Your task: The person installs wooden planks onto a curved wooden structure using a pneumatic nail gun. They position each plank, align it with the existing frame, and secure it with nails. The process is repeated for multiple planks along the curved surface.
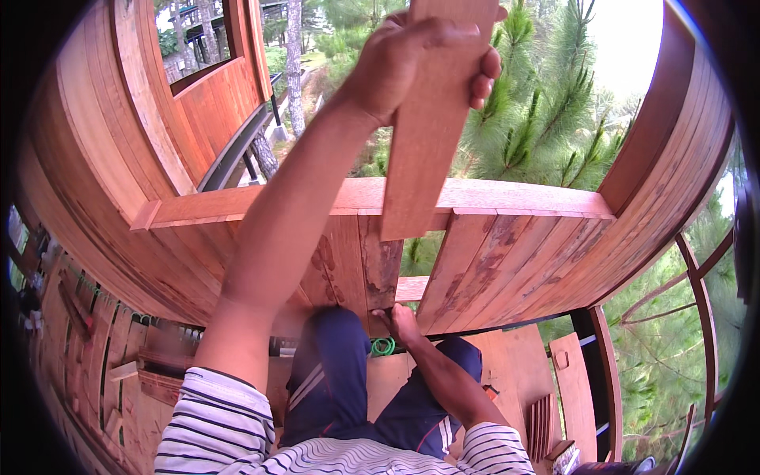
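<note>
We see the left hand (419,59) clamped around a wooden plank (431,127), the right hand (400,323) apparently pressing fingers on the wall board (380,269).

The left hand (412,67) holds a plank (431,119) upright above the horizontal rail (514,198) — over a gap in the wall boards (491,265). Below, the right hand (404,323) touches a board's (381,273) lower end — trees (538,119) stand behind.

wooden plank floor (518,356) bears a green coil (383,346) and stacked boards (543,426)
</note>
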Demonstrator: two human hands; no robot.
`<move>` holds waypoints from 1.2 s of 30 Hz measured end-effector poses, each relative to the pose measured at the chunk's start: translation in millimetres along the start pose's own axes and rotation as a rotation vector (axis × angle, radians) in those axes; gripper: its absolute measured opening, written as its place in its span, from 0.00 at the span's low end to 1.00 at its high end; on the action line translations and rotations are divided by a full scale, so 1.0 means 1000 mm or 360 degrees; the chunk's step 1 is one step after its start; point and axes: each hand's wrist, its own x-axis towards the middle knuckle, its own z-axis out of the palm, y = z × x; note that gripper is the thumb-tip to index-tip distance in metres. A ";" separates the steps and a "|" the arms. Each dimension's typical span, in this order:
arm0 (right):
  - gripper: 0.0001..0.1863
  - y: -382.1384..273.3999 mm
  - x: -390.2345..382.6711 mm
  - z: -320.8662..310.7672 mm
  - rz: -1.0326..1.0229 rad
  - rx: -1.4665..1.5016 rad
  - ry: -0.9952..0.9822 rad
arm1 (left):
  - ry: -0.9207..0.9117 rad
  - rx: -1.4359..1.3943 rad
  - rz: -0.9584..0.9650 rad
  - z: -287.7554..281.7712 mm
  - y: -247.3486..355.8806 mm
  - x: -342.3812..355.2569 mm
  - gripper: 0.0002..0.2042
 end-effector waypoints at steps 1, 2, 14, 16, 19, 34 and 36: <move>0.30 -0.004 -0.002 -0.004 0.0037 0.0003 0.0007 | 0.0003 0.0075 0.0027 -0.006 0.018 -0.010 0.21; 0.30 -0.006 0.000 -0.006 0.0055 0.0011 0.0003 | 0.0107 -0.0037 -0.0103 -0.019 0.054 -0.033 0.30; 0.32 -0.004 0.003 -0.001 0.0089 -0.0026 -0.0071 | 0.1345 0.1375 -0.0427 -0.014 0.180 -0.358 0.45; 0.32 0.008 0.001 -0.003 0.0122 -0.0035 -0.0064 | 0.1779 0.1552 -0.0656 -0.006 0.177 -0.439 0.40; 0.30 0.008 0.003 0.010 0.0050 -0.0039 0.0013 | 0.2182 0.2120 -0.0968 0.020 0.177 -0.553 0.26; 0.23 -0.006 -0.009 -0.015 0.0240 0.0328 0.0185 | 0.2984 0.2225 -0.3444 0.272 0.072 -0.897 0.44; 0.26 -0.001 -0.005 0.003 0.0167 0.0136 0.0099 | 0.3424 0.1820 -0.3218 0.304 0.069 -0.936 0.52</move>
